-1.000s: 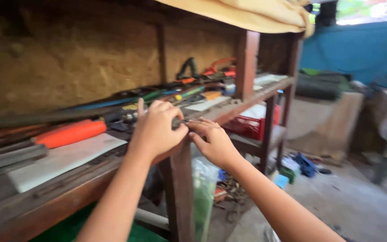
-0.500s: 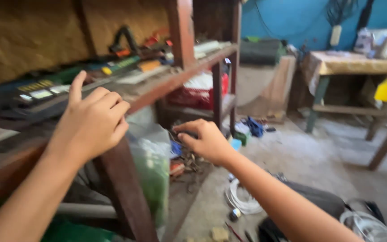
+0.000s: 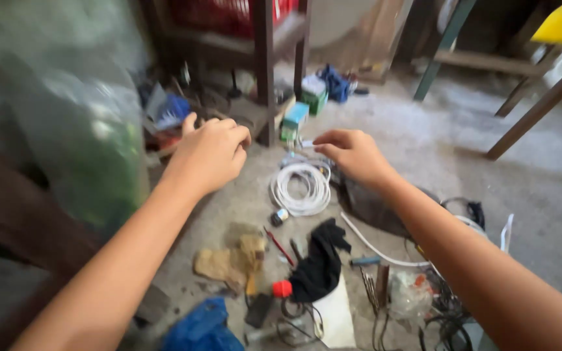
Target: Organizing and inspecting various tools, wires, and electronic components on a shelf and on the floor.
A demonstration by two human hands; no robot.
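White cable coil (image 3: 300, 188) lies flat on floor.

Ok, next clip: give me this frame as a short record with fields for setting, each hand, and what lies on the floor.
setting: concrete floor beside a wooden shelf unit
left hand: loosely curled, holds nothing visible
right hand: fingertips pinched together; whether they hold something small cannot be told
below the hands: coiled white cable
floor items: black cloth, tan rag, small red cap, blue bag
image: motion-blurred
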